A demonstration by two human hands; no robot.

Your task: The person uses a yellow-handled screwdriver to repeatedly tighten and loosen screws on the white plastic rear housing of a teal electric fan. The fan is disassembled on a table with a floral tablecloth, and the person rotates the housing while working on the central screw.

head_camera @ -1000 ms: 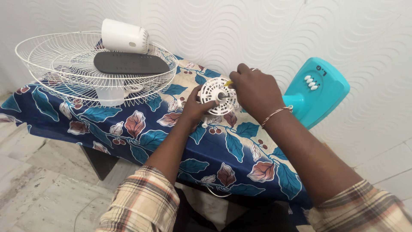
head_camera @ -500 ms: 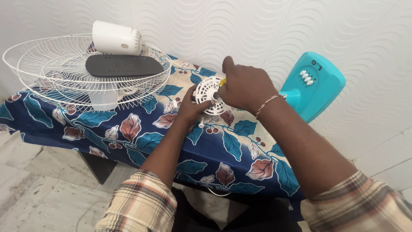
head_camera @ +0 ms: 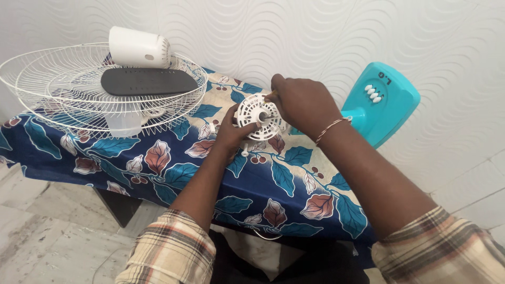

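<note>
wire grille: one white fan guard (head_camera: 63, 100) lies dish-side up at the left end of the table, acting as a basket.
inside it: one flat black oval piece (head_camera: 148, 81), plus one white motor cover (head_camera: 138, 48) sitting at the far rim; that makes two things riding on the wire.
under it: one pale plastic part (head_camera: 122, 124) shows through the mesh, shape unclear.
table: one, draped in a blue cloth with leaf print (head_camera: 173, 168).
left hand: the left hand (head_camera: 232, 134) comes up from below, fingers wrapped round the lower edge of the round white slotted fan part (head_camera: 256, 117), gripping it.
fan part: one, held upright just above the cloth, mid-table, between both hands.
right hand: the right hand (head_camera: 302, 102) is closed over the disc's upper right side, pinching something thin at its hub; what it is, i cannot tell.
wrist: one thin bangle (head_camera: 330, 128).
far right: one turquoise fan base (head_camera: 381, 102) against the wall, four white buttons on it.
</note>
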